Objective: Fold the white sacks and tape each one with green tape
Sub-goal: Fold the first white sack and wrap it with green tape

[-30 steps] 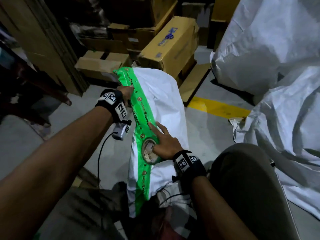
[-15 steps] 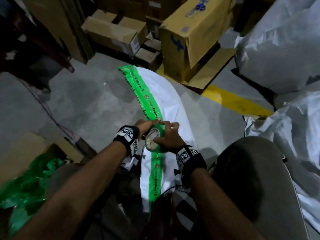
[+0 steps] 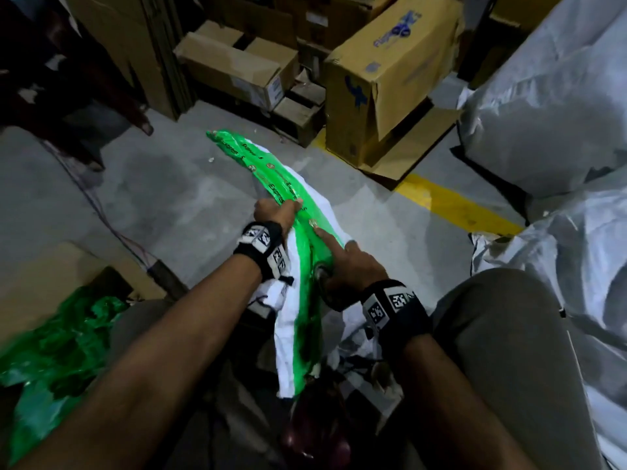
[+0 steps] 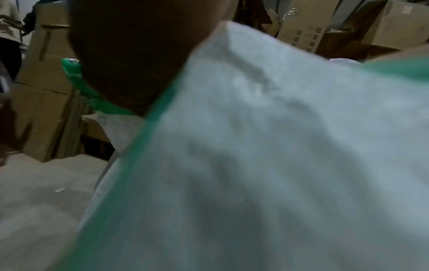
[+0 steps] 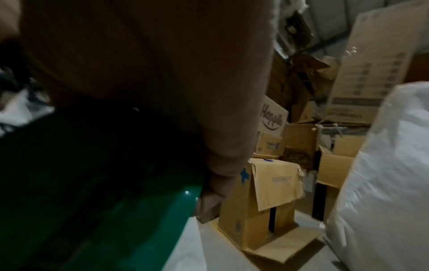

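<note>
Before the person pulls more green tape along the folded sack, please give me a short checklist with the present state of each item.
1. Left hand holds the folded sack at the taped edge: ok.
2. Right hand keeps its grip on the tape roll: ok.
3. Green tape lies along the sack: ok.
4. Tape sticks without wrinkles: cannot tell.
5. Tape left on roll: cannot tell.

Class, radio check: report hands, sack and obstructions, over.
Left hand grips taped edge of white sack. Right hand holds tape roll, forefinger pressing green tape. Nothing obstructing.
</note>
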A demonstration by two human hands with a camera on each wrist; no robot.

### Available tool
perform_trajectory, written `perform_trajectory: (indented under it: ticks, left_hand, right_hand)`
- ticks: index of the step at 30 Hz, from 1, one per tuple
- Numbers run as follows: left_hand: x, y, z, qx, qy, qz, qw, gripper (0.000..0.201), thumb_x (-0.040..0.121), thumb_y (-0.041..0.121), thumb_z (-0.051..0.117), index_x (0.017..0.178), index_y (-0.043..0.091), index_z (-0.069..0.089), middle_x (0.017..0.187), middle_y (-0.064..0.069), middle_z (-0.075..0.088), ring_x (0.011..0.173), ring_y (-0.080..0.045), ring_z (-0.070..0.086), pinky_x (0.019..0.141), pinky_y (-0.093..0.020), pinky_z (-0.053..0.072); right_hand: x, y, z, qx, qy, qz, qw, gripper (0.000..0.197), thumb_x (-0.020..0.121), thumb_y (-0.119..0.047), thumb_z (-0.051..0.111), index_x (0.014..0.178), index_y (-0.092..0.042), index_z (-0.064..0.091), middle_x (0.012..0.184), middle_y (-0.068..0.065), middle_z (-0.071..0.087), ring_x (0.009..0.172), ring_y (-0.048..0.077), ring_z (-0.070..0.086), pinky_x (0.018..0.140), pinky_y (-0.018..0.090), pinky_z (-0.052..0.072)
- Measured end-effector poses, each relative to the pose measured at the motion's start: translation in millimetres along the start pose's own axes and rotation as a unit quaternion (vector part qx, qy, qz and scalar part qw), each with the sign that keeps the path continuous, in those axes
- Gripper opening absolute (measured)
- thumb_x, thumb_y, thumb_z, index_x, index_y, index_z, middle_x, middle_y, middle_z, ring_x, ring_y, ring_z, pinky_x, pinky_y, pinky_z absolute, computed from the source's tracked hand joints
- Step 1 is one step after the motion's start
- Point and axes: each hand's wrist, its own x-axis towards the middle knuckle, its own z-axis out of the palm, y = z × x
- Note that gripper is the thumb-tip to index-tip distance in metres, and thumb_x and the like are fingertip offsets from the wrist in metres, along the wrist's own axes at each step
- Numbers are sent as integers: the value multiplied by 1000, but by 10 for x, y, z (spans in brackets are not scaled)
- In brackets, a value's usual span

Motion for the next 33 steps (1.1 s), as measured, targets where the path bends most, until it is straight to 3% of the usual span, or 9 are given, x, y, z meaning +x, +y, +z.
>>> perform_trajectory:
  ticks: [6, 9, 13, 16, 18, 20, 24, 29, 33]
  left_hand:
    - [215, 211, -289, -115, -3, -14, 993, 60, 60, 14, 81, 119, 8, 69, 84, -8, 78, 73, -26, 76, 67, -48, 63]
    - [92, 133, -462, -128, -18, -58, 990, 45, 71, 21, 87, 109, 4, 72, 83, -11, 76, 59, -19, 72, 53, -31, 58]
    - [-155, -226, -622, -179, -183, -168, 952, 51, 78, 43, 82, 115, 10, 73, 108, -11, 75, 94, -27, 73, 77, -44, 60]
    - [-440, -472, -509, -217, -256, -184, 924, 17, 92, 26, 69, 99, 11, 69, 87, -8, 74, 73, -22, 71, 70, -35, 60]
    - [-635, -523, -412, -177, -258, -211, 926, 18, 93, 28, 69, 88, 10, 67, 77, -9, 73, 63, -22, 70, 62, -31, 59]
    - [-633, -598, -333, -163, -199, -195, 947, 27, 88, 32, 75, 88, 6, 71, 79, -14, 75, 63, -23, 72, 61, -33, 61]
    - [-315, -845, -225, -33, 4, -87, 996, 83, 41, 68, 86, 95, 6, 73, 91, -12, 76, 82, -26, 75, 75, -47, 62]
    - [-113, -553, -290, -59, 20, -35, 997, 49, 53, 43, 87, 84, 8, 71, 90, -9, 76, 85, -23, 75, 80, -45, 61]
    - [58, -316, -517, -173, 28, -53, 983, 41, 55, 20, 89, 87, 1, 73, 91, -15, 77, 79, -27, 74, 77, -59, 60]
  right_hand:
    - [-37, -115, -52, 78, -54, -23, 995, 97, 81, -21, 65, 155, -52, 10, 131, 16, 42, 113, 43, 57, 99, 42, 46]
    - [51, -175, 82, 166, -110, -39, 979, 98, 67, -25, 57, 153, -53, 19, 117, 18, 59, 97, 29, 62, 94, 44, 52]
    - [249, -132, 456, 188, -117, -43, 974, 105, 49, -44, 47, 150, -57, 21, 109, 15, 62, 96, 34, 64, 88, 41, 54]
    - [256, -183, 497, 159, -118, -40, 979, 100, 56, -38, 47, 154, -44, 27, 109, 21, 57, 104, 41, 61, 92, 43, 51]
    - [187, -235, 431, 148, -92, -27, 984, 86, 68, -33, 54, 152, -34, 34, 114, 21, 51, 107, 43, 59, 95, 42, 50]
    - [135, -256, 405, 139, -40, 1, 989, 72, 80, -24, 63, 148, -27, 40, 120, 19, 46, 107, 45, 59, 94, 41, 48]
    - [-11, -251, 401, 175, 52, 41, 982, 60, 78, -24, 67, 134, -25, 44, 116, 12, 50, 104, 40, 58, 86, 39, 46]
    - [-169, -275, 273, 179, 107, -55, 976, 81, 57, -56, 38, 133, -31, 55, 105, 7, 58, 105, 30, 56, 84, 36, 44]
    - [-314, -150, -10, -54, -24, -52, 997, 68, 81, -62, 52, 147, -53, 36, 126, 10, 60, 120, 33, 57, 93, 38, 46]
